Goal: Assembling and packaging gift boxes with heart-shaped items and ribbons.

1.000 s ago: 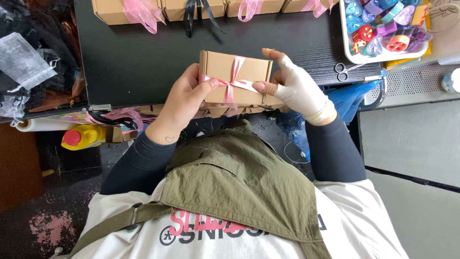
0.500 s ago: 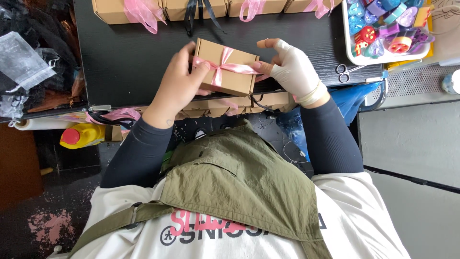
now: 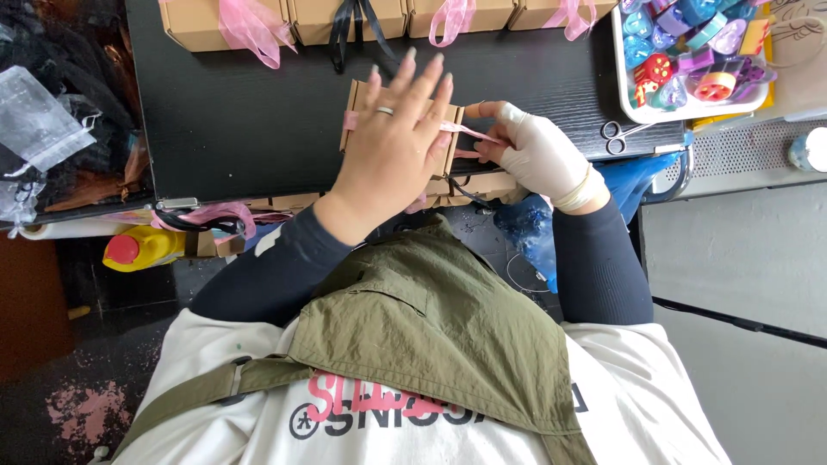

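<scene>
A small brown cardboard box (image 3: 358,102) lies on the black table (image 3: 250,129) near its front edge. My left hand (image 3: 392,146) rests flat on top of the box with fingers spread, a ring on one finger. My right hand (image 3: 538,155), in a white glove, pinches the ends of a pink ribbon (image 3: 469,132) that runs out from under my left hand at the box's right side. Most of the box is hidden under my left hand.
Several brown boxes with pink bows (image 3: 250,26) and one with a black bow (image 3: 349,21) line the far edge. A white tray of colourful small items (image 3: 689,60) stands at the right, scissors (image 3: 616,133) beside it. A yellow bottle (image 3: 146,247) lies below the table at the left.
The box was held up in both hands; now it lies on the table. My left hand has flattened on top of it and my right hand has taken the ribbon ends.
</scene>
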